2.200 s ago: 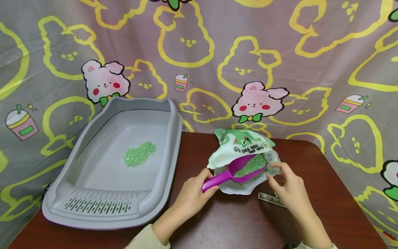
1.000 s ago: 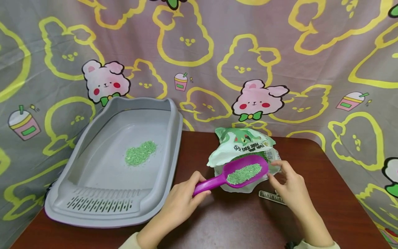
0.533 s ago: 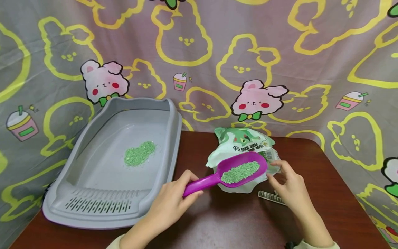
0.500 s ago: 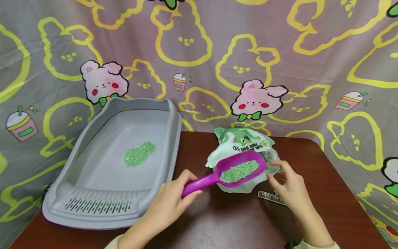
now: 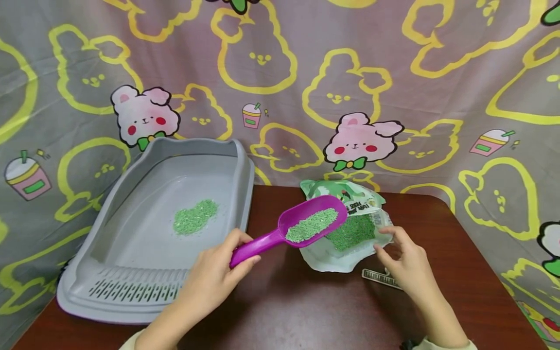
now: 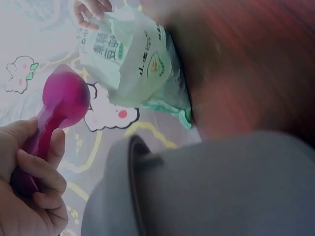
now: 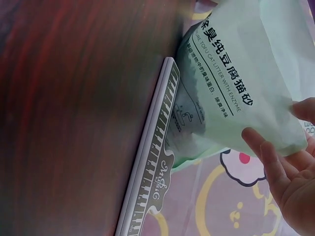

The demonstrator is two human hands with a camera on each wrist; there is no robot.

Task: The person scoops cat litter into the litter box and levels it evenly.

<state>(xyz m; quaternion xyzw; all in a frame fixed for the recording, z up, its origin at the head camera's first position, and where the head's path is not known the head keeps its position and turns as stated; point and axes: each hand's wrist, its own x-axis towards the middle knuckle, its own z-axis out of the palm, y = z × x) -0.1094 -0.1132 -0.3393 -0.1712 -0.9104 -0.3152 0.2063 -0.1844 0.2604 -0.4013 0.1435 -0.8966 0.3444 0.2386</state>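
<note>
My left hand (image 5: 212,274) grips the handle of a purple scoop (image 5: 258,247), raised over the table in front of the bag. Green pellet litter (image 5: 312,226) lies in its bowl; the left wrist view shows the scoop's rounded underside. The cat litter bag (image 5: 321,260), pale green and lying with its mouth toward me, has more green pellets inside. My right hand (image 5: 409,262) pinches the right edge of that mouth between thumb and fingers, as the right wrist view also shows. To the left stands a grey litter box (image 5: 135,238) with a small heap of green litter (image 5: 194,217) on its floor.
A ruler (image 5: 380,278) printed with piano keys lies under my right hand, close to the bag, partly covered in the head view. The brown table (image 5: 302,311) ends at a patterned curtain (image 5: 280,58) behind. The litter box has raised side walls.
The loaded scoop has come out of the bag's mouth and moved up and left toward the litter box. My right hand has stayed at the bag's edge.
</note>
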